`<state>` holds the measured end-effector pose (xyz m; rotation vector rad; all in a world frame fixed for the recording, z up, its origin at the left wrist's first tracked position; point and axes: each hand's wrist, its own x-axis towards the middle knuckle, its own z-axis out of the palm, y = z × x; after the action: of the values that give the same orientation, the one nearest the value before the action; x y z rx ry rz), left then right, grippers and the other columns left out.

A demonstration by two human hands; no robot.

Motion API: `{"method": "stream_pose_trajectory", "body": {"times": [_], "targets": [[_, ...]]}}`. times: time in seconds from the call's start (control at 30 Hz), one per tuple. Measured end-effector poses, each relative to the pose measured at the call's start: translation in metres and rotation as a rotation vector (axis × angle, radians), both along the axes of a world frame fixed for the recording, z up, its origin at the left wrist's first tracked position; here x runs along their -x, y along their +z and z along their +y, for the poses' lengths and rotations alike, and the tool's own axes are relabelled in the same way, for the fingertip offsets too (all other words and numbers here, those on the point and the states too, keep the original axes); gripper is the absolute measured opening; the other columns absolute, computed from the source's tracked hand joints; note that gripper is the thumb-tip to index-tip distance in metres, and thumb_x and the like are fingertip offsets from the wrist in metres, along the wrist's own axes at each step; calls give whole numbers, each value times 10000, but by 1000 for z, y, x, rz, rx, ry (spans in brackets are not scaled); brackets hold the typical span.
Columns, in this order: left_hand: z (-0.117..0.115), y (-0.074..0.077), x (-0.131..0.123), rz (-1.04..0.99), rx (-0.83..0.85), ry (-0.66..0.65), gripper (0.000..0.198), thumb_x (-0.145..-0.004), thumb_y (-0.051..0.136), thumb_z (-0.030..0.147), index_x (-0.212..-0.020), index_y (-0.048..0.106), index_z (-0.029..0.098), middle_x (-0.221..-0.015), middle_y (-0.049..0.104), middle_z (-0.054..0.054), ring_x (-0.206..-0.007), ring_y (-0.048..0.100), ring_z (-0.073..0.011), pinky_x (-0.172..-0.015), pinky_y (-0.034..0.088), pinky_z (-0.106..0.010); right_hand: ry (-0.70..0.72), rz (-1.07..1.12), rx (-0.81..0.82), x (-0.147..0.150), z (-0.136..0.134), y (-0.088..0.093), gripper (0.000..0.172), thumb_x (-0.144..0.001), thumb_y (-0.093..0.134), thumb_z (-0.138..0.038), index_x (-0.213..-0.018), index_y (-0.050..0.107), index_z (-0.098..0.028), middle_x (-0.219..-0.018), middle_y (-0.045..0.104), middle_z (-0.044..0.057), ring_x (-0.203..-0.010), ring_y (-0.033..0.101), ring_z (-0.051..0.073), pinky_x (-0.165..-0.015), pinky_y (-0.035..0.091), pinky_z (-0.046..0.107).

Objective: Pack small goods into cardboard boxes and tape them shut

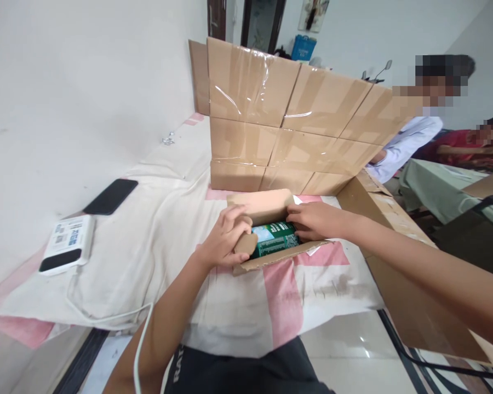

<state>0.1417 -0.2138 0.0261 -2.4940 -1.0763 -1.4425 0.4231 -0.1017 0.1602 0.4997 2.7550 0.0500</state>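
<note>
A small open cardboard box (271,205) lies on a white and pink cloth (164,241) in front of me. Inside it sits a green and white packet (273,241). My left hand (225,238) is curled round the box's left end flap, fingers bent over its edge. My right hand (314,220) reaches in from the right, its fingers pressed down on the packet inside the box.
A stack of taped cardboard boxes (296,120) stands behind the small box. A large flat cardboard sheet (398,262) leans at the right. A black phone (112,196) and a white device (68,243) lie at the left. Two people sit at the far right.
</note>
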Motion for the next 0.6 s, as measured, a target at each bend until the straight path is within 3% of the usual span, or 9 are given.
{"method": "stream_pose_trajectory", "body": {"times": [0.17,0.33,0.5,0.6], "targets": [[-1,-5,6,-146,-2,34,640,-903,299,819,-944,483,207,-1477,323,-211,-1361,335,-374,-1122,349,-552,-41,-243,-117,28,-9,-7,439,-776,803,-362,-1153,702,-161,-1096,735,128,-890,717,300,-637,433,342],[0,-9,5,-179,-9,22,613,-908,305,812,-938,459,220,-1422,377,-199,-1340,372,-359,-1123,354,-532,52,-310,-195,47,-17,-20,316,-752,730,-207,-1049,717,-98,-942,767,168,-868,730,342,-670,472,386],[2,-8,4,-190,-6,-12,600,-913,337,795,-946,477,212,-1426,388,-202,-1314,407,-358,-1120,368,-537,90,-294,-120,50,-16,-25,354,-736,713,-203,-1068,708,-81,-947,755,172,-822,716,326,-665,481,381],[1,-4,7,-240,-19,-54,562,-934,322,763,-931,460,219,-1401,407,-187,-1275,441,-337,-1095,399,-519,70,-133,10,50,-20,-28,586,-784,743,-354,-1291,640,-79,-1132,726,188,-921,702,325,-710,496,376]]}}
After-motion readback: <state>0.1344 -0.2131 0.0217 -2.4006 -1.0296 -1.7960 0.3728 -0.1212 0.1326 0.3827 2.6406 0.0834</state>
